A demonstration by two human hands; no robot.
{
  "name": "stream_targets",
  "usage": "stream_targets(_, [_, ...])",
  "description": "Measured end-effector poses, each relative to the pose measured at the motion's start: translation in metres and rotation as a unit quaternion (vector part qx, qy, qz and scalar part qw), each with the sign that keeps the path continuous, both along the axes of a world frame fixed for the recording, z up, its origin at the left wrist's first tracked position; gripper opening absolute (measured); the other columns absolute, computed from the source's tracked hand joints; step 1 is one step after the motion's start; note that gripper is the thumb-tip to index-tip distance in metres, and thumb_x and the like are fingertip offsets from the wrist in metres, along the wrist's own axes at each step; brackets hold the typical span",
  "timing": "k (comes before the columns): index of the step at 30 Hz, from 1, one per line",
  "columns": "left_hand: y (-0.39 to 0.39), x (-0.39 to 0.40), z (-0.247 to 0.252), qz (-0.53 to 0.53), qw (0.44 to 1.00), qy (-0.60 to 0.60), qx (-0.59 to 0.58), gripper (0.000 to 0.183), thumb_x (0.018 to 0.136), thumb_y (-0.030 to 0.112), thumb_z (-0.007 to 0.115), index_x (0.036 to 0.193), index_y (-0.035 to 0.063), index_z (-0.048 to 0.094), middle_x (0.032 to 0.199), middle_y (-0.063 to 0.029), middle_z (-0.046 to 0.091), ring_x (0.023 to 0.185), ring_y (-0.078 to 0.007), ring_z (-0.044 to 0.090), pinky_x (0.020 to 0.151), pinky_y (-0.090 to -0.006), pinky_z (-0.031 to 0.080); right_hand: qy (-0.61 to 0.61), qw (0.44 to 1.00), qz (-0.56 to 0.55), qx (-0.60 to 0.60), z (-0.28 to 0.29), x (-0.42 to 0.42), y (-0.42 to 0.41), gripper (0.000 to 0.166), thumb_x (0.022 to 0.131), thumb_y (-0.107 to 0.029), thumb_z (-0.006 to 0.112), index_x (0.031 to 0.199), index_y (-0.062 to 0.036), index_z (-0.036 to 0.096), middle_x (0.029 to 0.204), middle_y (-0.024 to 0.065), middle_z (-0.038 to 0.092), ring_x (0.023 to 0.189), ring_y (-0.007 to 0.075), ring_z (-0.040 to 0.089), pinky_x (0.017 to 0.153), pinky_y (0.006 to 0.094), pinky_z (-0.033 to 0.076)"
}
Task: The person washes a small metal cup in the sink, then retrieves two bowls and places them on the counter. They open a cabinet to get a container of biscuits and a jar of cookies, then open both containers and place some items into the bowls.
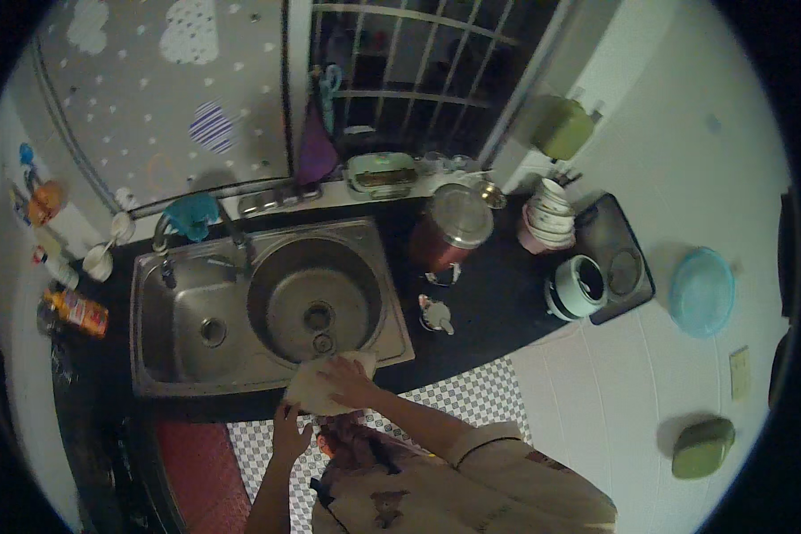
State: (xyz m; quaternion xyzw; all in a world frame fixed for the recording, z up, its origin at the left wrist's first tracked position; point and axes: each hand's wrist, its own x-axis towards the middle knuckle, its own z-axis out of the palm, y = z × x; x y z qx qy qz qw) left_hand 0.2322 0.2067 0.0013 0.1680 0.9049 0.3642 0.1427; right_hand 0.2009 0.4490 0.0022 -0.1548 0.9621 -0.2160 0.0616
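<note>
A pale, off-white cloth (310,392) lies over the front rim of the stainless-steel double-bowl sink (193,385), just below the round bowl (287,314). On top of it rests my right hand (352,384), palm down with its fingers spread. My left hand (289,430) is at the cloth's lower left edge, thumb apart from the fingers; its fingertips reach the edge, but I cannot tell whether they pinch it. Both sink bowls are bare, their drains showing. Over the sink's back edge a turquoise cloth (192,215) hangs beside the faucet (240,243).
Right of the sink, the black countertop (487,320) bears a lidded reddish pot (440,240), a small pale lidded item (435,314), stacked bowls (549,220), a pale green round container (577,287) and a dark tray (604,223). An orange-labelled bottle (83,314) lies at left.
</note>
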Motion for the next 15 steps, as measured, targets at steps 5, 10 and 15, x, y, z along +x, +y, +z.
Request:
stream_targets(5, [0.019,-0.010,-0.014,-0.009,0.995,0.085,0.044,0.053,0.069,0.011,0.069,0.118,0.0032,0.050,0.125,-0.0255,0.042,0.117,-0.0418,0.041,0.098,-0.0462,0.035,0.077,0.844,-0.380,-0.370,0.032,0.009,0.102,0.033,0.080,-0.013,0.059,0.112,-0.0045,0.052,0.099,0.0101,0.057,0.092,0.0232,0.055,0.079,0.0364,0.045])
stream_targets(10, [0.079,-0.035,0.058,-0.033,0.987,0.145,0.059,0.044,0.069,0.009,0.067,0.112,0.0056,0.055,0.117,-0.0211,0.049,0.112,-0.0386,0.046,0.096,-0.0465,0.036,0.017,0.600,-0.590,-0.539,0.079,-0.003,0.229,0.034,0.082,-0.010,0.053,0.116,-0.0073,0.049,0.090,0.0059,0.054,0.072,0.0146,0.055,0.055,0.0263,0.045])
stream_targets(15, [0.227,-0.065,0.140,-0.234,0.945,0.228,-0.001,0.032,0.069,0.011,0.065,0.101,0.0068,0.060,0.103,-0.0147,0.056,0.099,-0.0336,0.052,0.091,-0.0467,0.039,0.210,0.811,-0.506,-0.207,0.004,0.010,0.288,0.040,0.074,-0.013,0.061,0.112,-0.0046,0.051,0.090,0.0122,0.058,0.087,0.0257,0.057,0.073,0.0374,0.047])
